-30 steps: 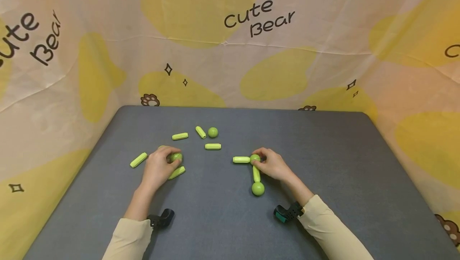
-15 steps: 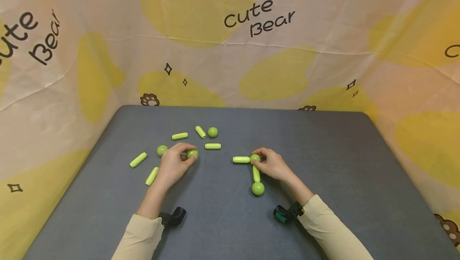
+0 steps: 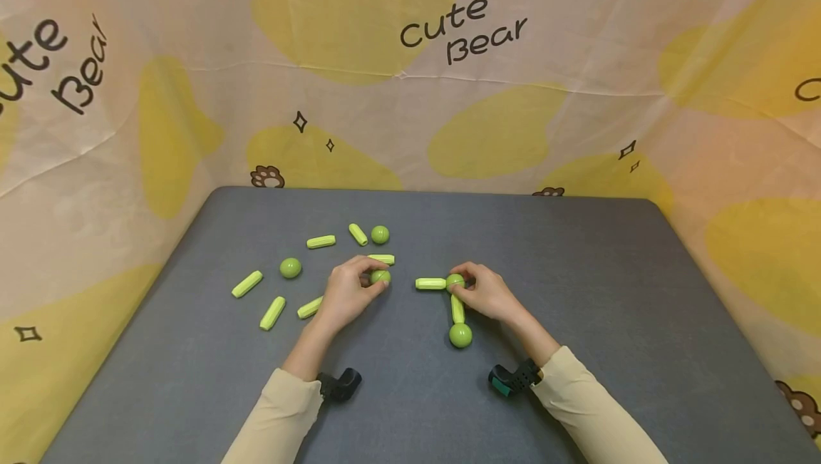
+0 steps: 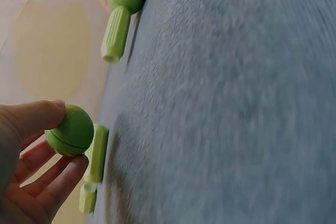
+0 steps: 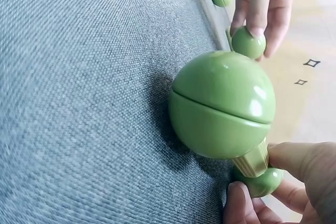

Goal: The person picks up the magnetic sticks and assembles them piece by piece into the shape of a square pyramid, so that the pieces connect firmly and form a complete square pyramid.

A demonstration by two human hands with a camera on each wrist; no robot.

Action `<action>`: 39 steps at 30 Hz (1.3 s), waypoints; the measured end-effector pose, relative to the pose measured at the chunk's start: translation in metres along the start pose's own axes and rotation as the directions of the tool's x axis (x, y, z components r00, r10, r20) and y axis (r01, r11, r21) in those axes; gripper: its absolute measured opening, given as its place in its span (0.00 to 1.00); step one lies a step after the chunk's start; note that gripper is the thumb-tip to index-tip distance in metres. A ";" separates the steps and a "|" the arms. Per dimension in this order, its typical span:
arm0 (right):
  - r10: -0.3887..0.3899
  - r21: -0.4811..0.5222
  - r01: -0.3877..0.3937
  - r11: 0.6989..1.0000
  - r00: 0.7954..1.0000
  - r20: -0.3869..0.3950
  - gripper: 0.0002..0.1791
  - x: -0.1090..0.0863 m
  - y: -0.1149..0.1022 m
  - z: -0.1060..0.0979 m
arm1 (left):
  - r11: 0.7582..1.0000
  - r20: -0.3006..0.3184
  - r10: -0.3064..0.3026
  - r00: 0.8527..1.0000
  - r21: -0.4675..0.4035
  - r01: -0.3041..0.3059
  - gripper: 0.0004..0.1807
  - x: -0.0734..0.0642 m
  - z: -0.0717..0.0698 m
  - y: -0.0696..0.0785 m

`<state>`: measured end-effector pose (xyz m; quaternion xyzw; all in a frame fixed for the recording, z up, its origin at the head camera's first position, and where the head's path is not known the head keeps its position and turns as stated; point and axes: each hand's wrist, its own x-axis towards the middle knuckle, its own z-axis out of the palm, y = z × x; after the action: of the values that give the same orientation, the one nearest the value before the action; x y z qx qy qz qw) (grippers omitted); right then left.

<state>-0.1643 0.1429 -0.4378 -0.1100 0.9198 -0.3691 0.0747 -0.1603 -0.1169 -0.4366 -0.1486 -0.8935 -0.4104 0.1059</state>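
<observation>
My left hand [image 3: 348, 293] pinches a green ball [image 4: 73, 130] between thumb and fingertips, raised off the table in the left wrist view. My right hand [image 3: 487, 295] grips another green ball [image 3: 455, 281], the corner of a joined piece. From that corner, one light-green ribbed rod [image 3: 430, 284] points left. A second rod [image 3: 458, 310] runs toward the near edge and ends in a green ball [image 3: 460, 336], which looms large in the right wrist view. Just behind the left hand lies a loose rod [image 3: 383, 259], partly covered by the fingers.
Loose rods lie left of the left hand, among them one rod [image 3: 273, 313] and another rod [image 3: 246, 284]. One loose ball [image 3: 291, 268] sits near them, another ball [image 3: 380, 234] farther back. All rest on a grey table [image 3: 577, 257] backed by a patterned cloth [image 3: 410, 107].
My left hand has carried its ball rightward, toward the joined piece. A loose ball and rods it had covered on the left now show. The right hand stays where it was.
</observation>
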 end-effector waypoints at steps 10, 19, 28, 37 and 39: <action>-0.004 -0.004 0.004 1.000 1.000 0.004 0.16 -0.001 -0.001 0.000 | 0.999 0.081 -0.026 0.996 -0.031 0.028 0.12 0.003 0.017 0.003; 0.004 -0.008 -0.004 1.000 1.000 -0.010 0.16 -0.001 0.000 0.000 | 1.000 0.118 -0.011 0.993 -0.003 0.011 0.11 0.005 0.030 0.010; 0.022 -0.013 -0.022 1.000 1.000 -0.005 0.16 -0.001 -0.002 0.000 | 1.000 0.139 -0.006 0.990 0.016 0.004 0.11 0.006 0.032 0.015; 0.017 -0.015 -0.017 1.000 1.000 -0.002 0.16 -0.001 -0.003 0.000 | 0.999 0.128 -0.002 0.992 0.035 -0.002 0.10 0.007 0.032 0.016; 0.014 -0.027 -0.014 1.000 1.000 0.004 0.16 0.000 -0.004 -0.002 | 0.999 0.130 0.001 0.992 0.041 -0.007 0.10 0.007 0.032 0.015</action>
<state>-0.1637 0.1415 -0.4341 -0.1054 0.9253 -0.3561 0.0775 -0.1640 -0.0815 -0.4443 -0.1746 -0.9065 -0.3809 0.0514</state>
